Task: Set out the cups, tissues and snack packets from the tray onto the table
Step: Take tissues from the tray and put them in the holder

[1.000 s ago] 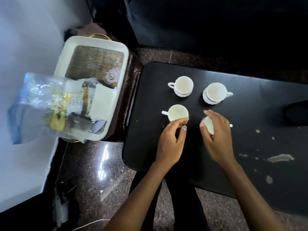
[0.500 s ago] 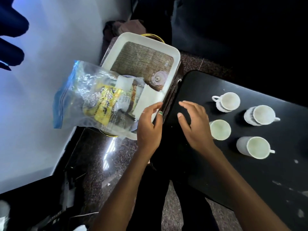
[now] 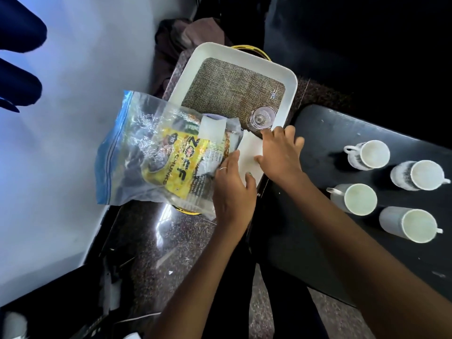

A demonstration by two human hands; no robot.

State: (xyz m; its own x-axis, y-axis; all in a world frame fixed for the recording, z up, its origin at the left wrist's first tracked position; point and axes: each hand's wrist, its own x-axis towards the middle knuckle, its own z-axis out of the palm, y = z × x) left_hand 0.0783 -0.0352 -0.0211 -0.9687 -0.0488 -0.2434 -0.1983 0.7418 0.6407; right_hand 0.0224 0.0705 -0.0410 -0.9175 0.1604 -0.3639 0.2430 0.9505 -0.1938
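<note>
A white tray (image 3: 241,56) with a woven mat sits left of the black table (image 3: 318,133). Over its near end lies a clear zip bag (image 3: 137,152) holding a yellow snack packet (image 3: 181,160). A stack of white tissues (image 3: 250,155) rests at the tray's near right corner. My left hand (image 3: 232,189) pinches the tissues' near edge, thumb on top. My right hand (image 3: 281,152) lies on their right edge with fingers spread over them. Several white cups stand on the table, among them a cup (image 3: 371,154) at the back and a cup (image 3: 413,225) at the front.
A small clear glass (image 3: 263,117) stands in the tray beside my right fingertips. The tray rests on a dark speckled stone ledge (image 3: 151,231). A pale wall (image 3: 73,69) fills the left. Dark fingers (image 3: 19,69) intrude at the top left edge.
Both hands left the cups and moved left to the tray. A second ago they touched the two near cups; now they meet on the tissues. The view swung left.
</note>
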